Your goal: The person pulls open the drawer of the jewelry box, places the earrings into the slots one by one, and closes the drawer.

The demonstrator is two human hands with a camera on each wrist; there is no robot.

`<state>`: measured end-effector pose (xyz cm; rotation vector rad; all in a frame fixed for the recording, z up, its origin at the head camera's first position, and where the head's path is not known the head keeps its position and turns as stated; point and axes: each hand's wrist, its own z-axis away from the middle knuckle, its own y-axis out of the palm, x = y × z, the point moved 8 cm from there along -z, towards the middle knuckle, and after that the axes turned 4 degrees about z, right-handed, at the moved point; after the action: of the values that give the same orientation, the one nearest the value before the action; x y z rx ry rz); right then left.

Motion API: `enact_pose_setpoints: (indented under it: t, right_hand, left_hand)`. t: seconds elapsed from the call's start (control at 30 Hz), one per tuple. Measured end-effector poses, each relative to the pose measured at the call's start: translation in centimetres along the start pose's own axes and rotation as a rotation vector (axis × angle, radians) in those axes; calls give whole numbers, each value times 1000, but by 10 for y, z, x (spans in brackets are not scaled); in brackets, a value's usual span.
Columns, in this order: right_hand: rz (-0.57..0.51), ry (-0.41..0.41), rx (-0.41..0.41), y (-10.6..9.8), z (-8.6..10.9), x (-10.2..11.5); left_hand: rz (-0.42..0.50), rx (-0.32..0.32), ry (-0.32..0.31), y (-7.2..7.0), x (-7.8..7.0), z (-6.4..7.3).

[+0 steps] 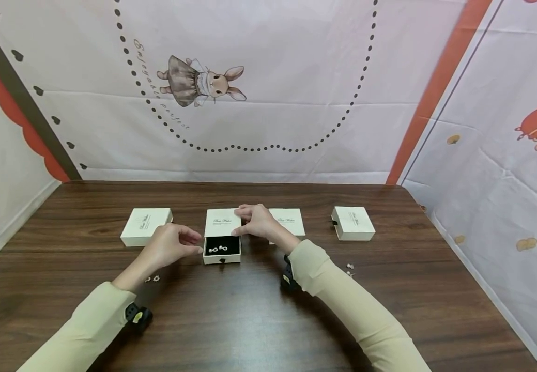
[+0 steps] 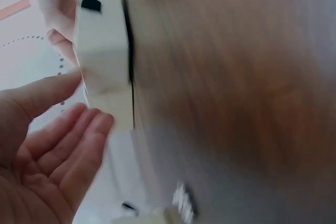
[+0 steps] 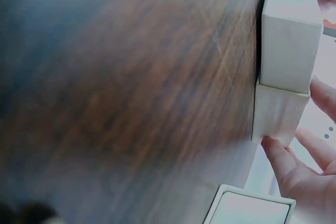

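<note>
A small white jewellery box (image 1: 223, 222) printed "Best Wishes" sits at the centre of the table with its drawer (image 1: 222, 260) pulled toward me. Two pearl-like earrings (image 1: 218, 249) lie on the drawer's black lining. My right hand (image 1: 260, 221) grips the box's outer sleeve at its right side, thumb near the front edge and fingers farther back. Just left of the drawer is my left hand (image 1: 171, 245), its thumb tip right at the drawer's side and its fingers loosely bent. In the left wrist view the left fingers (image 2: 100, 124) overlap the box's side.
Another white box (image 1: 144, 227) stands at left, one (image 1: 287, 221) is partly behind my right wrist, and one (image 1: 353, 223) stands at right. Small earrings (image 1: 156, 278) lie below my left hand, with more small jewellery (image 1: 350, 266) at right. Printed cloth (image 1: 268, 129) hangs behind the table.
</note>
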<state>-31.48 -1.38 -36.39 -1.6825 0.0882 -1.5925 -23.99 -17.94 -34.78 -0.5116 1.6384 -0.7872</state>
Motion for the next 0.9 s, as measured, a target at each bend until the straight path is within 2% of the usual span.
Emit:
enact_pose_setpoints:
  t: [0.13,0.23,0.43,0.57,0.9]
  right_hand:
    - [6,-10,15,3,0,1]
    - [5,-14,13,3,-1,2]
    - [10,-5,12,0,-1,2]
    - [14,-7,20,0,-1,3]
    - [34,-5,4,-2,-1,2]
  left_hand:
    - [-10,18,9,-6,-1,2]
    - [36,33,-6,-10,-1,4]
    - [60,92,-28,1,0,1]
    - [35,92,-21,5,0,-1]
    - [12,72,-5,6,-1,-5]
